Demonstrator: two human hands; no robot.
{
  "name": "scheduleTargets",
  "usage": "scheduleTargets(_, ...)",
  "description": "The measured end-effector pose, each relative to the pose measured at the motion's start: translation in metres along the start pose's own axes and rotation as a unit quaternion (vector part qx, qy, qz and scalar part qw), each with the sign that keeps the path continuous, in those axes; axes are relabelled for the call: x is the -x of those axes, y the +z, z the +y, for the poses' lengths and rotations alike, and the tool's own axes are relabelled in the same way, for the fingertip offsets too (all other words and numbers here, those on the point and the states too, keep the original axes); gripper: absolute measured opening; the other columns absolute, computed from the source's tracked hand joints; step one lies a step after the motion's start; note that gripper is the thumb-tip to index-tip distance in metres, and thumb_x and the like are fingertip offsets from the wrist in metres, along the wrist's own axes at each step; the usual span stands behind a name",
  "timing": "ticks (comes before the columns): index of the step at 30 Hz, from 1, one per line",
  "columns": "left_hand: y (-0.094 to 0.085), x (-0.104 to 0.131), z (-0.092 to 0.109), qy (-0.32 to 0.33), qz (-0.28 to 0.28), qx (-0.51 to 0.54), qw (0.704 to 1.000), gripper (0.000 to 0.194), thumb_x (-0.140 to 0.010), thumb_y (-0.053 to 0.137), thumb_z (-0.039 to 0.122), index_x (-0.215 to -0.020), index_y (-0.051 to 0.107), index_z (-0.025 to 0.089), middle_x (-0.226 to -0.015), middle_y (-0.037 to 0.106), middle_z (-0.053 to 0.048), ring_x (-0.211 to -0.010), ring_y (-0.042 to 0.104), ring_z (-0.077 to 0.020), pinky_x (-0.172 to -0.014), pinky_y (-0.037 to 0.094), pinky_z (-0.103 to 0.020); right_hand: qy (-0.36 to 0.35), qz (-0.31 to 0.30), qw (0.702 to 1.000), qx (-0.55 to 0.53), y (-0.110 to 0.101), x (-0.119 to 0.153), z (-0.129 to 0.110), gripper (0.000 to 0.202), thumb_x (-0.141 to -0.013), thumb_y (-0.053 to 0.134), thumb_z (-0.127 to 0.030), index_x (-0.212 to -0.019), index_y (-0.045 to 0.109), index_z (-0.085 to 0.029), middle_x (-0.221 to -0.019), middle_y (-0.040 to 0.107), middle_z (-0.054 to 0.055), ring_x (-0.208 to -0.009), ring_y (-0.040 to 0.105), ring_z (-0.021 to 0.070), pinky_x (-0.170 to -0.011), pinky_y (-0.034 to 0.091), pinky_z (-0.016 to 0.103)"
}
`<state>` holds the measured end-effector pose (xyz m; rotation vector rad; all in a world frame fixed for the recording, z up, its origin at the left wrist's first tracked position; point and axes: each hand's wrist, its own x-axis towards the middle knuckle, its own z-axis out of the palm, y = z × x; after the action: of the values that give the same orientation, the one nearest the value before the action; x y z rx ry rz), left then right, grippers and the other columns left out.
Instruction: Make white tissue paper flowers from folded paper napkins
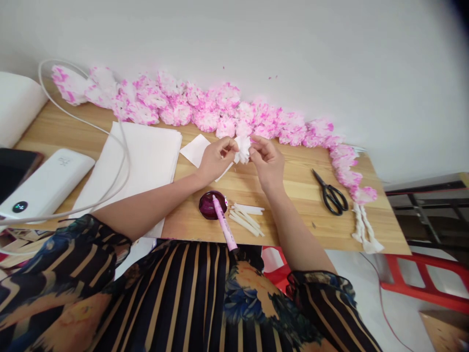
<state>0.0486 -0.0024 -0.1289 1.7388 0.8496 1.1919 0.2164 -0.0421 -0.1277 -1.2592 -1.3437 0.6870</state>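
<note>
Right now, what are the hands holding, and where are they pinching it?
A white paper flower: the left hand pinches its left edge, the right hand its right edge.

A small craft workspace against a wall: wooden table point(298, 168), paper flowers point(205, 107), scissors point(330, 193), marker point(224, 222).

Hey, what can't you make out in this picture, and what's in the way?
All in the head view:
- Back of the white paper flower: hidden by its front petals.
- Far end of the black device: cut off by the left edge.
- Full shape of the white object above it: also cut off there.
- Lettering on the pink marker: too small and blurred.
</note>
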Motion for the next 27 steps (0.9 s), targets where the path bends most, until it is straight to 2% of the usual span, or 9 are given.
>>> scheduleTargets(2,-0.001,0.001,0.003,-0.003,-0.015,-0.014,1.000,0.000,-0.087,0.058,0.019,-0.087,0.058,0.019,-0.078,0.065,0.002,-0.070,0.059,-0.0104,-0.068,0.047,-0.023,-0.009,0.010,1.000,0.014,0.001,0.001,0.001,0.034,-0.089,0.067,-0.043,-0.120,0.068,-0.028,-0.099,0.075,0.002,-0.086,0.072,0.0177,-0.081,0.063,0.038)
scheduleTargets(5,-0.002,0.002,0.006,-0.019,-0.025,-0.043,0.999,0.019,-0.087,0.068,0.036,-0.091,0.059,0.020,-0.079,0.065,0.003,-0.069,0.059,-0.0112,-0.067,0.046,-0.024,-0.021,0.022,0.998,0.051,0.002,0.004,-0.002,0.034,-0.090,0.066,-0.041,-0.121,0.069,-0.029,-0.101,0.076,0.002,-0.088,0.072,0.0180,-0.083,0.063,0.038)
scheduleTargets(7,-0.001,0.002,0.007,-0.030,-0.022,-0.058,0.998,0.026,-0.084,0.072,0.041,-0.091,0.058,0.020,-0.082,0.067,0.002,-0.069,0.058,-0.0111,-0.066,0.046,-0.025,-0.027,0.023,0.997,0.074,0.004,0.007,-0.006,0.034,-0.091,0.065,-0.042,-0.122,0.069,-0.030,-0.104,0.076,0.002,-0.089,0.073,0.0181,-0.083,0.063,0.038)
scheduleTargets(9,0.000,0.001,0.006,-0.038,-0.009,-0.066,0.997,0.026,-0.082,0.074,0.039,-0.090,0.057,0.020,-0.084,0.068,0.002,-0.069,0.059,-0.0110,-0.066,0.046,-0.025,-0.035,0.019,0.995,0.090,0.005,0.010,-0.011,0.033,-0.091,0.065,-0.041,-0.121,0.070,-0.031,-0.104,0.077,0.001,-0.089,0.073,0.0181,-0.084,0.063,0.038)
scheduleTargets(13,0.001,-0.001,0.002,-0.046,0.017,-0.042,0.998,0.012,-0.084,0.069,0.024,-0.086,0.057,0.020,-0.081,0.068,0.002,-0.073,0.062,-0.0110,-0.069,0.048,-0.024,-0.049,0.021,0.994,0.093,0.006,0.012,-0.016,0.029,-0.090,0.066,-0.037,-0.118,0.072,-0.030,-0.106,0.077,0.001,-0.093,0.073,0.0186,-0.090,0.062,0.039)
scheduleTargets(16,0.000,-0.003,-0.002,-0.080,0.021,0.040,0.996,0.008,-0.085,0.065,0.018,-0.082,0.057,0.019,-0.075,0.066,0.002,-0.070,0.063,-0.0104,-0.067,0.050,-0.023,-0.023,0.030,0.997,0.062,0.006,0.009,-0.013,0.029,-0.089,0.067,-0.039,-0.116,0.072,-0.030,-0.104,0.077,0.002,-0.091,0.073,0.0189,-0.086,0.062,0.039)
scheduleTargets(20,0.000,-0.005,-0.005,-0.133,0.003,0.158,0.978,0.007,-0.086,0.065,0.017,-0.084,0.058,0.017,-0.074,0.067,0.001,-0.066,0.064,-0.0093,-0.064,0.053,-0.021,0.026,0.031,0.999,0.002,0.004,0.003,-0.007,0.031,-0.086,0.070,-0.043,-0.112,0.072,-0.027,-0.098,0.077,0.002,-0.084,0.072,0.0181,-0.076,0.063,0.037)
scheduleTargets(24,0.002,-0.004,-0.003,-0.108,0.021,0.126,0.986,0.005,-0.085,0.065,0.015,-0.082,0.060,0.017,-0.073,0.068,0.001,-0.066,0.064,-0.0091,-0.063,0.052,-0.021,0.056,0.026,0.998,-0.018,0.002,0.002,-0.009,0.031,-0.087,0.067,-0.050,-0.106,0.071,-0.026,-0.095,0.076,0.002,-0.082,0.070,0.0171,-0.071,0.061,0.033)
scheduleTargets(27,0.004,-0.002,0.001,-0.070,0.026,0.069,0.995,0.005,-0.084,0.065,0.015,-0.082,0.061,0.017,-0.076,0.069,0.001,-0.071,0.065,-0.0097,-0.066,0.050,-0.021,0.051,0.030,0.998,0.020,0.003,0.003,-0.012,0.030,-0.084,0.070,-0.051,-0.097,0.071,-0.024,-0.090,0.075,0.001,-0.079,0.069,0.0168,-0.070,0.059,0.032)
